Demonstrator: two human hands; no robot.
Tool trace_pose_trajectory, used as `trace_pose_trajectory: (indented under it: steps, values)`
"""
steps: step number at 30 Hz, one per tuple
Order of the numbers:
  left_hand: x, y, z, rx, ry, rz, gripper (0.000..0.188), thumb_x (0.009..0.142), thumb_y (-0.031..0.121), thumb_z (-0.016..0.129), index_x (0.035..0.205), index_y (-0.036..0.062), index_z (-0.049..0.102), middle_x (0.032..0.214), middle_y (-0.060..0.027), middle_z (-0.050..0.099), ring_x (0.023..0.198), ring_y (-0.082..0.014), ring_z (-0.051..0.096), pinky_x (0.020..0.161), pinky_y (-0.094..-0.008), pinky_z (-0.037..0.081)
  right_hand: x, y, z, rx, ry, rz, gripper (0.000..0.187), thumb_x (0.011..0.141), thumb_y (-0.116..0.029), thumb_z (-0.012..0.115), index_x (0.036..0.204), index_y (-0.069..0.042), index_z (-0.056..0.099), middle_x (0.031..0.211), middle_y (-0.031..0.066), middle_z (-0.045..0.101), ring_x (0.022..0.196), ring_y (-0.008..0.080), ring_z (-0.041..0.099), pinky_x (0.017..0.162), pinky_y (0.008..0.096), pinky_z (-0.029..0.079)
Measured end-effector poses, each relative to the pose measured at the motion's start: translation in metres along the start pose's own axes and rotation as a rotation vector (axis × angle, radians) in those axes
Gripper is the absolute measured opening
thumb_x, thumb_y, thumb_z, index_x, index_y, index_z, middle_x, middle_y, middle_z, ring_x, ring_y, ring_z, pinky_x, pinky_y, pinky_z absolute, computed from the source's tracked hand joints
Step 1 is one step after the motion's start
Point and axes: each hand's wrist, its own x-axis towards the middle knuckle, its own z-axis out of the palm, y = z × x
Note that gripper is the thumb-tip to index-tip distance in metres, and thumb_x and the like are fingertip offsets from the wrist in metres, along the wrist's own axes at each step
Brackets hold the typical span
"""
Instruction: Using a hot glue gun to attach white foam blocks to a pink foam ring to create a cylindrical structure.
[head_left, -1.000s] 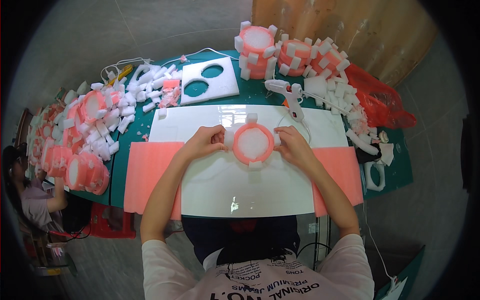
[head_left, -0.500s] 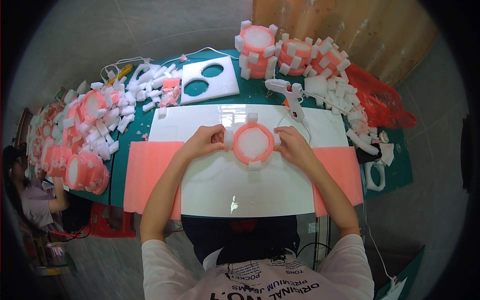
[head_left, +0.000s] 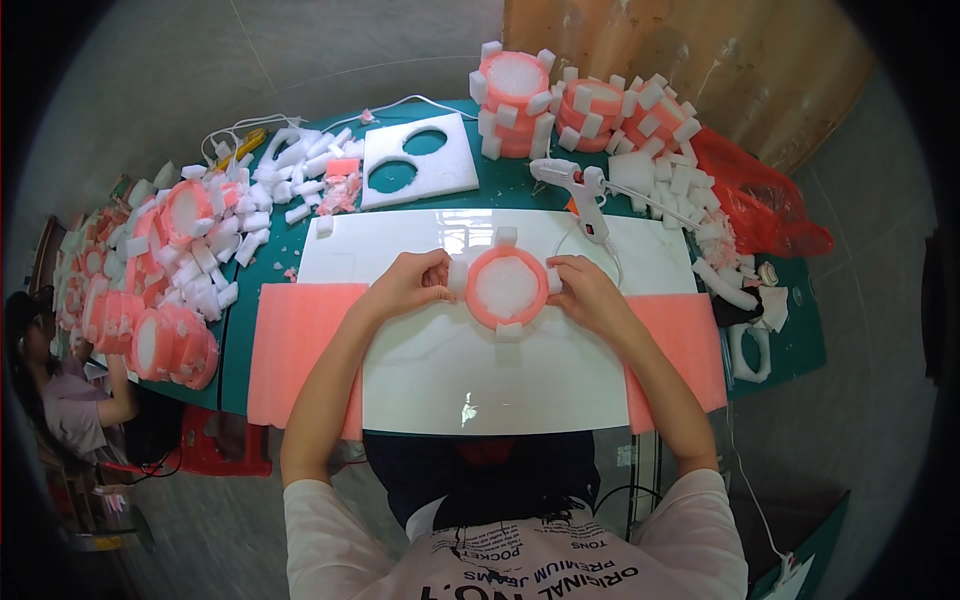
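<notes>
A round foam piece, a pink ring point(head_left: 476, 312) around a white foam disc point(head_left: 507, 287), sits over the middle of a glossy white board point(head_left: 490, 390). White foam blocks stick out from its far, near, left and right sides. My left hand point(head_left: 418, 280) pinches the left foam block point(head_left: 458, 277) between thumb and fingers. On the opposite side, my right hand point(head_left: 583, 288) grips the right foam block point(head_left: 553, 280), mostly covered by my fingers. The near foam block point(head_left: 509, 333) and the far one point(head_left: 505, 237) touch neither hand.
A white glue gun point(head_left: 580, 190) lies behind the board. Pink foam sheets point(head_left: 300, 350) flank it. Finished-looking ring stacks point(head_left: 515, 100), a holed white foam slab point(head_left: 440, 180), a red bag point(head_left: 745, 200) and foam scrap piles point(head_left: 205, 260) surround it. Another person point(head_left: 85, 400) sits at far left.
</notes>
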Motion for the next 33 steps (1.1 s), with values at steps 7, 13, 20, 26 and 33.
trace_pose_trajectory:
  steps: [7,13,20,26,33]
  values:
    - [0.0009,0.0016,0.0007,0.001,0.000,-0.015,0.036,0.068,0.014,0.078,0.094,0.0014,0.056,0.067,-0.0016,0.055,0.060,-0.0089,0.048,0.056,-0.0224,0.040,-0.0006,-0.0013,-0.0019,0.007,-0.013,0.022,0.031,0.063,-0.015,0.076,0.081,0.005,0.058,0.110,0.0168,0.059,0.092,0.0319,0.056,0.080,0.0367,0.046]
    - [0.0002,0.0029,0.0002,0.001,0.002,-0.009,0.035,0.068,0.014,0.078,0.093,0.0019,0.056,0.067,-0.0019,0.055,0.060,-0.0094,0.048,0.056,-0.0230,0.040,-0.0014,-0.0023,-0.0016,0.015,-0.048,0.059,0.050,0.061,-0.023,0.079,0.098,0.005,0.060,0.114,0.0139,0.057,0.098,0.0295,0.054,0.085,0.0363,0.044]
    - [0.0002,0.0061,-0.0001,0.008,0.004,-0.001,0.033,0.069,0.013,0.077,0.091,0.0019,0.056,0.067,-0.0027,0.055,0.060,-0.0103,0.049,0.056,-0.0237,0.040,-0.0006,-0.0027,-0.0018,-0.008,-0.121,0.073,0.060,0.062,-0.028,0.079,0.107,0.004,0.057,0.114,0.0124,0.056,0.101,0.0281,0.051,0.088,0.0360,0.043]
    - [0.0002,0.0040,0.0007,-0.013,0.019,0.012,0.031,0.069,0.012,0.076,0.090,0.0011,0.057,0.066,-0.0028,0.055,0.060,-0.0103,0.048,0.056,-0.0238,0.040,-0.0010,-0.0008,-0.0005,0.002,-0.117,0.054,0.060,0.062,-0.029,0.078,0.107,0.004,0.057,0.114,0.0122,0.056,0.100,0.0281,0.051,0.087,0.0364,0.043]
    - [0.0008,0.0064,0.0001,0.011,0.019,0.031,0.031,0.068,0.011,0.076,0.087,0.0004,0.055,0.065,-0.0033,0.057,0.058,-0.0109,0.049,0.056,-0.0251,0.041,-0.0013,0.0004,0.0004,0.009,-0.104,0.031,0.059,0.063,-0.030,0.078,0.106,0.004,0.057,0.113,0.0122,0.056,0.099,0.0282,0.051,0.086,0.0364,0.043]
